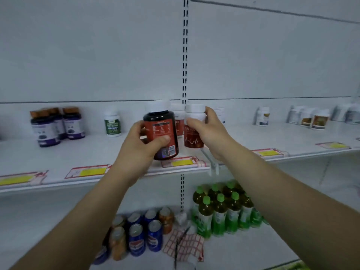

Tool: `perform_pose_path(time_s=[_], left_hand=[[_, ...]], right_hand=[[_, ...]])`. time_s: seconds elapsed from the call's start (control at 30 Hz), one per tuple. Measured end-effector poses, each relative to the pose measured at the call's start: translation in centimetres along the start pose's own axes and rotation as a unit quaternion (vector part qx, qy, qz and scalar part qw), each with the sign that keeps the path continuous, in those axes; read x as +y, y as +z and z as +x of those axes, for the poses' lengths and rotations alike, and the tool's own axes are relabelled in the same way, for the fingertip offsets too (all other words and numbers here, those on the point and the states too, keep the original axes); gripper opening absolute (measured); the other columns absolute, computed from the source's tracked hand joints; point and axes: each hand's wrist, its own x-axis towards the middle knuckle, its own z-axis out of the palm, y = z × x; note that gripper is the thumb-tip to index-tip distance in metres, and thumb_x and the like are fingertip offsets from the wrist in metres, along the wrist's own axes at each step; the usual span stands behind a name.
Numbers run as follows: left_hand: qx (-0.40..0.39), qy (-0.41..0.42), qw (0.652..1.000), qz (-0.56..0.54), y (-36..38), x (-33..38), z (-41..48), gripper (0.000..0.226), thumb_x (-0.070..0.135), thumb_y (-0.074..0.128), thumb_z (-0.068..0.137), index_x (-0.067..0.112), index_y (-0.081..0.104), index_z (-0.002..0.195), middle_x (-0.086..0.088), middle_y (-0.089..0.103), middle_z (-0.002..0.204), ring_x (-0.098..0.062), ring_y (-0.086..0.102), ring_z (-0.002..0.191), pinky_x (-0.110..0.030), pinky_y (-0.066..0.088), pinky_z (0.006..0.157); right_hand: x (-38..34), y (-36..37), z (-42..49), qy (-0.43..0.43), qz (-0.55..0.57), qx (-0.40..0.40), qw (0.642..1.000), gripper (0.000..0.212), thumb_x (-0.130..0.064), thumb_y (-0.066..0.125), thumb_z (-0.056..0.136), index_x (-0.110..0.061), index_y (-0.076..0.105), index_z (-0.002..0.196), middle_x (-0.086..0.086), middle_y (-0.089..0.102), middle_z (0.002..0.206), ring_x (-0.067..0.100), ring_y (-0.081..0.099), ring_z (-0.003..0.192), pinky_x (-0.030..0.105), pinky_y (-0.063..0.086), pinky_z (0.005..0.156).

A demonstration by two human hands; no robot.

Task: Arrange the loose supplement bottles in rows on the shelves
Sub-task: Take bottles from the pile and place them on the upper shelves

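The dark bottle [161, 133] with the red label sits in our left hand [144, 145], thumb and fingers wrapped round its lower half, just left of the slotted upright [185, 55]. Its long axis is near vertical, the cap tipped slightly away from the upright. We cannot tell whether its base touches the shelf [116, 152]. Just right of the upright stands the white red-labelled bottle [194, 131], with our right hand [212, 133] curled round its shoulder. A narrow gap parts the two, so we judge the dark one needs only straightening and setting down.
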Motion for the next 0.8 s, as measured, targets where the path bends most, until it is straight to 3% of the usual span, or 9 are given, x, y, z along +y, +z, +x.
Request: perform_pose_path(time_s=[0.13,0.33,0.53,0.63,0.7,0.8], left_hand=[[0.062,-0.047,0.996,0.045,0.4,-1.0,0.9,0.049,0.020,0.072,0.081,0.021,0.050,0.125,0.008,0.064,0.107,-0.005,0.064,0.093,-0.017,0.051,0.073],[0.103,-0.062,0.991,0.055,1.2,-1.0,0.6,0.039,0.009,0.070,0.081,0.022,0.056,0.115,0.007,0.065,0.105,-0.003,0.065,0.087,-0.019,0.053,0.074],[0.094,-0.075,0.991,0.053,0.8,-1.0,0.5,0.041,0.010,0.067,0.084,0.022,0.053,0.121,0.009,0.063,0.106,-0.002,0.064,0.087,-0.015,0.052,0.069],[0.068,-0.080,0.990,0.098,0.6,-1.2,0.7,0.049,0.015,0.069,0.083,0.025,0.049,0.127,0.008,0.060,0.114,-0.001,0.059,0.091,-0.021,0.049,0.079],[0.059,-0.079,0.988,0.122,0.6,-1.3,0.7,0.054,0.019,0.069,0.083,0.026,0.046,0.131,0.009,0.057,0.115,0.002,0.056,0.089,-0.019,0.046,0.076],[0.046,-0.073,0.987,0.133,0.6,-1.5,0.9,0.058,0.021,0.071,0.082,0.027,0.044,0.133,0.008,0.057,0.119,-0.005,0.058,0.096,-0.019,0.046,0.079]], right_hand=[[2.2,0.5,2.9,0.010,-0.006,-0.082,0.997,0.056,-0.022,0.071,0.081,-0.025,0.043,0.129,-0.004,0.062,0.114,0.013,0.061,0.103,0.038,0.050,0.093],[2.9,0.2,4.5,-0.007,-0.027,-0.135,0.990,0.058,-0.016,0.071,0.084,-0.027,0.039,0.131,-0.009,0.057,0.108,0.014,0.058,0.102,0.033,0.047,0.091],[3.3,0.4,6.0,-0.006,-0.077,-0.127,0.989,0.070,-0.007,0.071,0.081,-0.025,0.033,0.137,-0.003,0.057,0.114,0.018,0.056,0.105,0.034,0.045,0.090],[3.5,0.7,6.3,-0.008,-0.117,-0.115,0.986,0.068,-0.013,0.070,0.082,-0.025,0.033,0.138,-0.001,0.058,0.120,0.020,0.056,0.108,0.037,0.046,0.094],[3.6,0.8,6.3,-0.017,-0.153,-0.114,0.981,0.066,-0.019,0.069,0.084,-0.022,0.033,0.139,0.001,0.057,0.126,0.021,0.056,0.111,0.038,0.045,0.096],[3.7,1.1,6.1,-0.031,-0.194,-0.108,0.975,0.064,-0.025,0.067,0.086,-0.019,0.032,0.139,0.003,0.056,0.130,0.022,0.055,0.114,0.031,0.042,0.089]])
